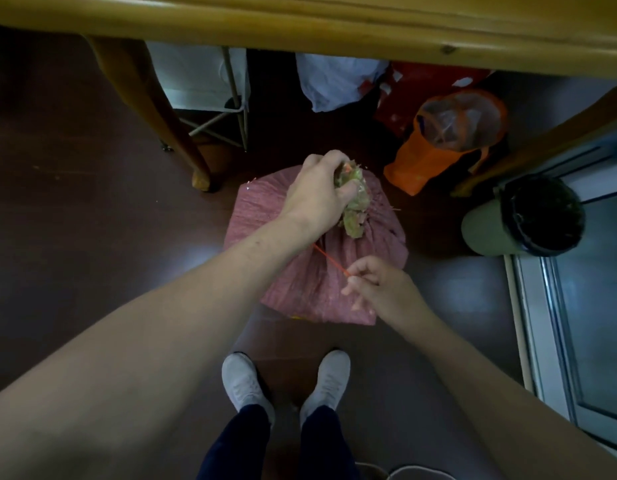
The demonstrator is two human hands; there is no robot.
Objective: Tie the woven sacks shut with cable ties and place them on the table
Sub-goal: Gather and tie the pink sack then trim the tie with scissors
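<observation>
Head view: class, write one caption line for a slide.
Left hand bunches the pink sack neck; right hand pulls the red cable tie.

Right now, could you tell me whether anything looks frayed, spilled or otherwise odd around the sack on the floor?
The pink woven sack has a ragged, frayed mouth bunched in the left hand, with loose strands sticking out. The right hand pinches the thin red cable tie. Nothing looks spilled.

Dark floor [75,220] bears pink sack [300,282], orange bag [421,161], bin [490,233].

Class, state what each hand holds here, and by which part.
Left hand grips the pink woven sack by its bunched neck. Right hand pinches the free end of the red cable tie.
</observation>
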